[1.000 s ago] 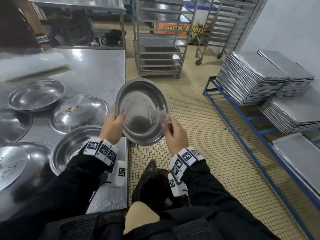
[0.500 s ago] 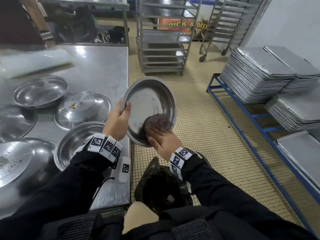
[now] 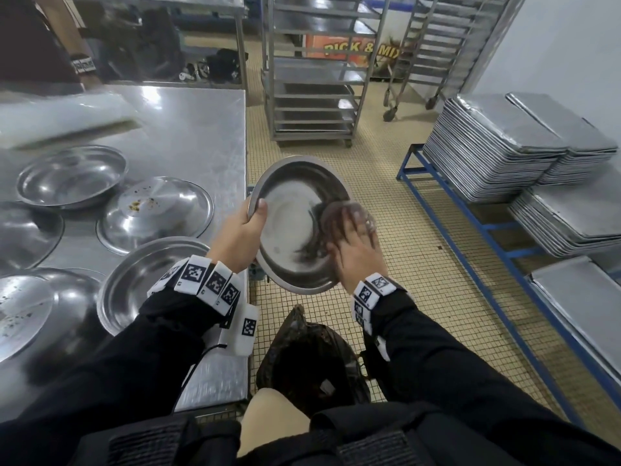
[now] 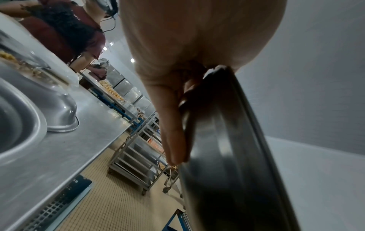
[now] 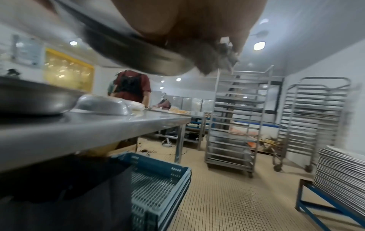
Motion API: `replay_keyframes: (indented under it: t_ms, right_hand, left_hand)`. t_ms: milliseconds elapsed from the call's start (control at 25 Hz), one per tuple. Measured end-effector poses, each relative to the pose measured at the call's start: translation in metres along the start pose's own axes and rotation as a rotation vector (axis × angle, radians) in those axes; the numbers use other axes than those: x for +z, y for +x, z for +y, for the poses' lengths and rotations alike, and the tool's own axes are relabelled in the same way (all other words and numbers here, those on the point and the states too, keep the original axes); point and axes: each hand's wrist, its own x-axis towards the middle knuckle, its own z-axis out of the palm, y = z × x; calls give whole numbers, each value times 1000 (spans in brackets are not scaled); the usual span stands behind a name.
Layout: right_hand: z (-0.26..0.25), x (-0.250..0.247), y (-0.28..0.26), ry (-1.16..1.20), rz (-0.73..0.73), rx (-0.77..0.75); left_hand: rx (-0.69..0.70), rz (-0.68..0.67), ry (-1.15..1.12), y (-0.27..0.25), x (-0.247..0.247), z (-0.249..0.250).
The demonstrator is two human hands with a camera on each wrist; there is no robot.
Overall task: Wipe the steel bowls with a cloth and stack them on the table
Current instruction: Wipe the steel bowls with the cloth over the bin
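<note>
My left hand [image 3: 240, 235] grips the left rim of a steel bowl [image 3: 292, 227], thumb inside, and holds it tilted over the floor just past the table's right edge. My right hand [image 3: 353, 250] holds a dark bunched cloth [image 3: 346, 213] and presses it against the bowl's inner right side; both are motion-blurred. In the left wrist view my fingers [image 4: 173, 125] lie on the bowl's [image 4: 237, 148] outside. The right wrist view shows the cloth [image 5: 215, 62] hanging below the bowl's [image 5: 128, 51] rim. More steel bowls sit on the table [image 3: 188, 129]: an upright bowl [image 3: 148, 280] nearest, an overturned bowl [image 3: 154, 213] with crumbs, and a far bowl [image 3: 70, 176].
A black bag [image 3: 312, 361] stands on the tiled floor below the bowl. Stacked metal trays [image 3: 487, 142] fill a blue rack on the right. A wheeled tray trolley [image 3: 316, 79] stands ahead. A blue crate [image 5: 158, 179] sits under the table. Another person [image 3: 33, 38] stands at the table's far left.
My right hand moved from the bowl's right rim into the bowl, rubbing the cloth from the lower middle to the right side. The left hand kept its grip on the rim.
</note>
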Motion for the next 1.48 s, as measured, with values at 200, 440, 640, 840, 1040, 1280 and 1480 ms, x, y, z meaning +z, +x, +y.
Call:
replay_keyframes:
  t_ms: [200, 440, 640, 840, 1040, 1280, 1480]
  right_hand:
    - [9, -37, 30, 467, 214, 151]
    - [5, -55, 28, 920, 276, 312]
    - [-22, -47, 14, 1121, 389, 626]
    - [2, -68, 20, 1062, 320, 549]
    - [17, -95, 23, 912, 195, 343]
    - [-14, -76, 10, 1112, 448, 534]
    - [-24, -67, 5, 1189, 495, 599]
  left_hand:
    - [-135, -37, -142, 1, -3, 10]
    - [-167, 75, -324, 7, -3, 14]
    - [-210, 226, -452, 12, 17, 0]
    - [-186, -68, -450, 10, 8, -2]
    - [-233, -31, -561, 8, 2, 6]
    - [-201, 205, -667, 4, 30, 6]
    - [-207, 167, -577, -1, 35, -1]
